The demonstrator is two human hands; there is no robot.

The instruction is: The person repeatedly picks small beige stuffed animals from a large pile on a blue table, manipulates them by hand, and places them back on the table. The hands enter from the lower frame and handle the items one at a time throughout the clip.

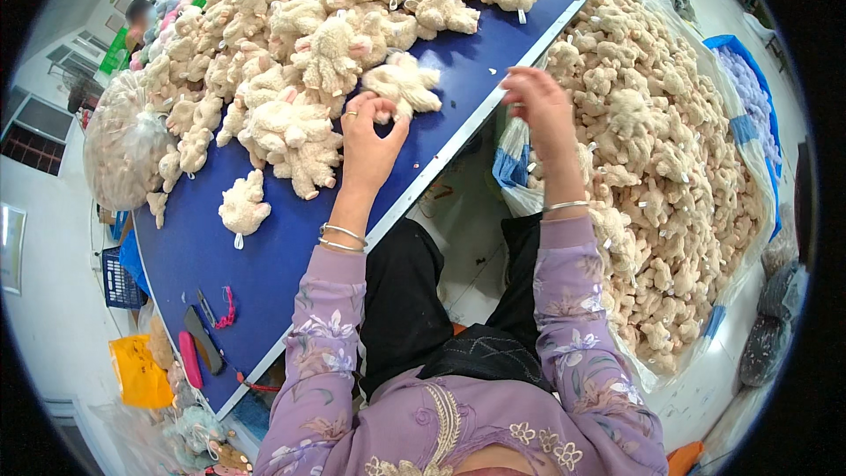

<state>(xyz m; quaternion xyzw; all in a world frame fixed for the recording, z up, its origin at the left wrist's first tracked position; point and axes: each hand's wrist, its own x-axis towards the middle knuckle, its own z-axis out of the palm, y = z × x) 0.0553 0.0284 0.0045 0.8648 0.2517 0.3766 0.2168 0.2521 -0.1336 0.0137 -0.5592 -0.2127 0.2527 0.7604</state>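
My left hand (368, 137), a ring on one finger, curls its thumb and fingers at the near edge of a cream plush toy (404, 85) and pinches it. This toy lies on the blue table (326, 247), beside a heap of similar plush toys (330, 53). Over the table's right edge is my right hand (539, 106), slightly blurred, its fingers bent and thumb apart, with nothing in it. One single plush toy (244, 204) with a white tag sits apart, left of my left forearm.
A large open sack (520, 163) full of plush toys (661, 185) stands to my right. On the table's near left lie a pink-handled tool (189, 359), a grey tool (204, 339) and small snips (207, 308). A clear bag of toys (128, 141) is at the far left.
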